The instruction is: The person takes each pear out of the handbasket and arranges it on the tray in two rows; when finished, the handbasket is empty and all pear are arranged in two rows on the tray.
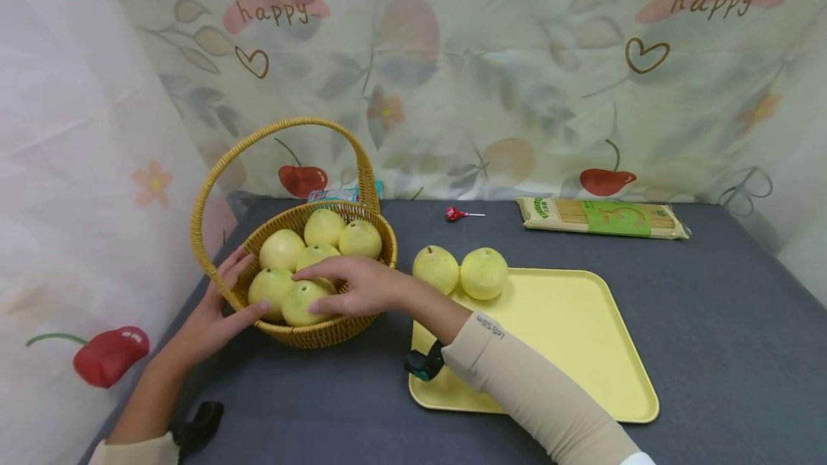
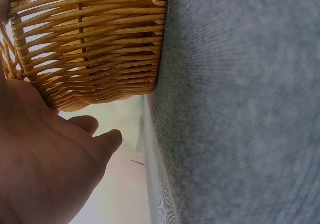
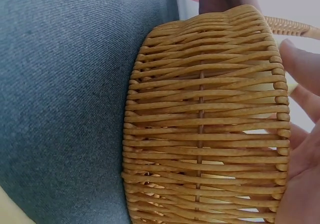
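A woven wicker basket (image 1: 310, 336) with a tall arched handle stands on the left of the table, holding several round yellow-green pears. My left hand (image 1: 220, 314) holds its left rim by the handle's base, with the thumb over the edge; the palm (image 2: 45, 159) shows beside the weave in the left wrist view. Reaching into the basket, my right hand (image 1: 362, 285) has its thumb and fingers around the front pear (image 1: 300, 305). In the right wrist view the basket wall (image 3: 210, 119) hides most of that grasp. Two more pears (image 1: 484, 274) sit on the yellow tray (image 1: 562, 336).
The tray lies right of the basket, under my right forearm. At the back are a red lollipop (image 1: 455, 214) and a long noodle packet (image 1: 604, 218). A blue packet (image 1: 336, 194) is partly hidden behind the basket. A printed curtain (image 1: 452, 92) closes off the back.
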Motion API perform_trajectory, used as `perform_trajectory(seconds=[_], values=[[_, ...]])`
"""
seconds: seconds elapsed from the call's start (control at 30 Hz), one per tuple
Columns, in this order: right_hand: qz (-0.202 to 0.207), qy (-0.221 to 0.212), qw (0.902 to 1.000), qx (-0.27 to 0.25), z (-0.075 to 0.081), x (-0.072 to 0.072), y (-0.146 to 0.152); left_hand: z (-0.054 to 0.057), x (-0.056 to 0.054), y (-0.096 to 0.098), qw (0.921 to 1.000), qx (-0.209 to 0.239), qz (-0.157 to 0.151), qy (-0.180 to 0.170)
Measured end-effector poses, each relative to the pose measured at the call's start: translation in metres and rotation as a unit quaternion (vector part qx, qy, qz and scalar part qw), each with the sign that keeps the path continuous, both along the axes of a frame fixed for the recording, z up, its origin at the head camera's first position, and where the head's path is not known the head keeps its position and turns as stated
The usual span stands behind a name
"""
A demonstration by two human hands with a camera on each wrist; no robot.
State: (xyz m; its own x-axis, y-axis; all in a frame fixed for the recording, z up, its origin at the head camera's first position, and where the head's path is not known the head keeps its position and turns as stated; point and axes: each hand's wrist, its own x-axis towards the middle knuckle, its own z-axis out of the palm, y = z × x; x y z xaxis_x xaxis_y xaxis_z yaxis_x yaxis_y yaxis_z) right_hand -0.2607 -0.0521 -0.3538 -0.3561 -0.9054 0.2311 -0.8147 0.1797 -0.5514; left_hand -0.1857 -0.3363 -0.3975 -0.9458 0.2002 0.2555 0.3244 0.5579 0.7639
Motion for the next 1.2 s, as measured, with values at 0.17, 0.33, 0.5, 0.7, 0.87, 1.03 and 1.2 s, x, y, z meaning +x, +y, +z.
perform_trajectory(seconds=[0.17,0.33,0.5,0.7,0.87,1.03,1.2], values=[[-0.008,-0.023,0.9997,-0.005,0.0,0.0,0.003,-0.001,-0.001,-0.001,1.0,-0.004,0.004,0.0],[-0.02,-0.051,0.9976,-0.042,0.005,0.002,0.013,-0.001,-0.002,0.0,1.0,0.0,0.002,0.003],[-0.011,-0.036,0.9935,-0.108,0.005,0.003,0.026,0.0,-0.002,0.002,1.0,0.003,-0.001,0.009],[-0.022,-0.033,0.9886,-0.145,0.005,0.006,0.039,-0.001,-0.001,-0.001,0.9999,0.009,0.0,0.006],[-0.044,-0.036,0.984,-0.169,0.01,0.011,0.049,-0.002,0.0,-0.001,1.0,0.006,0.001,0.004],[-0.058,-0.083,0.9747,-0.199,0.013,0.016,0.06,0.0,0.002,-0.001,1.0,0.007,0.002,-0.001],[-0.066,-0.12,0.9678,-0.212,0.016,0.021,0.073,0.0,0.001,-0.001,1.0,0.006,0.0,-0.003]])
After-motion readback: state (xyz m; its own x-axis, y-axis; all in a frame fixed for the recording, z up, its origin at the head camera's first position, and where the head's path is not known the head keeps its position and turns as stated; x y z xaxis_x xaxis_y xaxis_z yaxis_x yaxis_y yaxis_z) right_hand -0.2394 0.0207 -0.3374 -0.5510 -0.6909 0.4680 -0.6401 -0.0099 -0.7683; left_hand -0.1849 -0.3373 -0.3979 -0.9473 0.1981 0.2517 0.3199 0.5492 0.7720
